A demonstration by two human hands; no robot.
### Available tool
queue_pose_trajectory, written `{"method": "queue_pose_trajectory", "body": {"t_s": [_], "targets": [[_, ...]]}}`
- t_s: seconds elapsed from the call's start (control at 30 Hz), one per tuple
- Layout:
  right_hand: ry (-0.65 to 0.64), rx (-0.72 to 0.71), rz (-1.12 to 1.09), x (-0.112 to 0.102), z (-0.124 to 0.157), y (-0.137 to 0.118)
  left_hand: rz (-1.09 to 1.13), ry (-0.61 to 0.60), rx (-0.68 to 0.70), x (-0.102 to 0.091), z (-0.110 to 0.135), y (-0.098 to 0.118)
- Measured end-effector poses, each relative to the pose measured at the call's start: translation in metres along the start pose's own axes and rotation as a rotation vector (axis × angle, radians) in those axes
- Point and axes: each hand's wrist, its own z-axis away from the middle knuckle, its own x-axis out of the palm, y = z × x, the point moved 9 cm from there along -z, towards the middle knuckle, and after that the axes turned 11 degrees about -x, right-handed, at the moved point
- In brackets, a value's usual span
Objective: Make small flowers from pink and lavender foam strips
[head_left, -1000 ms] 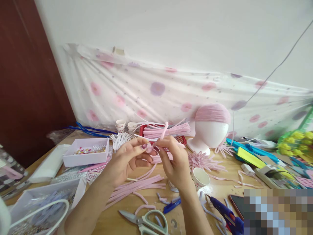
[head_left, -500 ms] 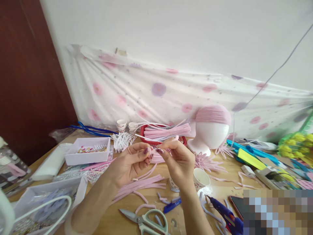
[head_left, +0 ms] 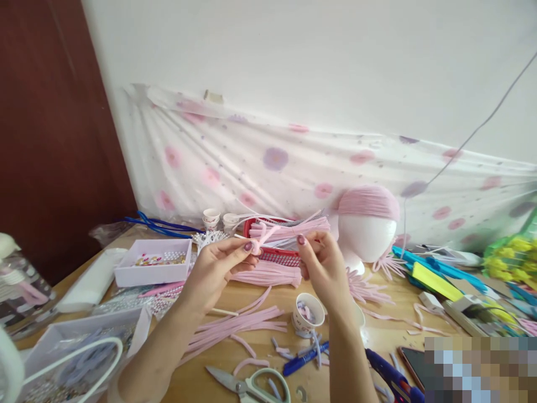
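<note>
My left hand (head_left: pixel 224 264) pinches a small pink pipe cleaner piece (head_left: pixel 264 236) between thumb and fingertips. Two fuzzy ends of it stick up and to the right in a Y shape; its lower part is twisted into a small knot at my thumb. To the right, apart from the piece, my right hand (head_left: pixel 324 262) is closed with thumb against fingers; whatever it may hold is hidden. Behind my hands stands a red basket (head_left: pixel 277 256) with bundled pink pipe cleaners (head_left: pixel 310 226). Below, loose pink pipe cleaners (head_left: pixel 239 327) lie on the wooden table (head_left: pixel 197 386).
Scissors (head_left: pixel 247 386), a blue pen (head_left: pixel 304 358) and a paper cup (head_left: pixel 308 322) of cut bits lie nearest. A glue gun (head_left: pixel 392 375) is at the right front. A white foam head (head_left: pixel 364 238) stands behind. White bead boxes (head_left: pixel 153 274) sit left.
My right hand has moved away to the right from the pink piece, which stays in my left hand. Its two ends now show upward. The view has shifted slightly.
</note>
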Motion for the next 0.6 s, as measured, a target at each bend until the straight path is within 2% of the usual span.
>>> {"method": "queue_pose_trajectory", "body": {"t_s": [0.03,0.07,0.17,0.23,0.3,0.43,0.6], "targets": [[-0.005,-0.054,0.058,-0.003,0.003,-0.011,-0.053,0.038,0.050,-0.001,0.003,0.004],[-0.063,-0.107,0.117,0.002,0.006,-0.022,-0.106,0.069,0.092,-0.002,0.006,0.006],[-0.372,-0.192,0.227,0.037,0.019,-0.041,-0.175,0.090,0.147,0.002,0.011,0.004],[-0.498,-0.226,0.211,0.055,0.025,-0.047,-0.133,0.043,0.136,0.008,0.012,-0.001],[-0.543,-0.247,0.146,0.064,0.027,-0.049,-0.074,0.000,0.097,0.012,0.012,-0.006],[-0.557,-0.242,0.000,0.067,0.027,-0.050,-0.006,-0.036,0.023,0.018,0.012,-0.011],[-0.556,-0.273,0.013,0.066,0.027,-0.052,0.122,-0.159,-0.121,0.028,0.011,-0.023]]}}
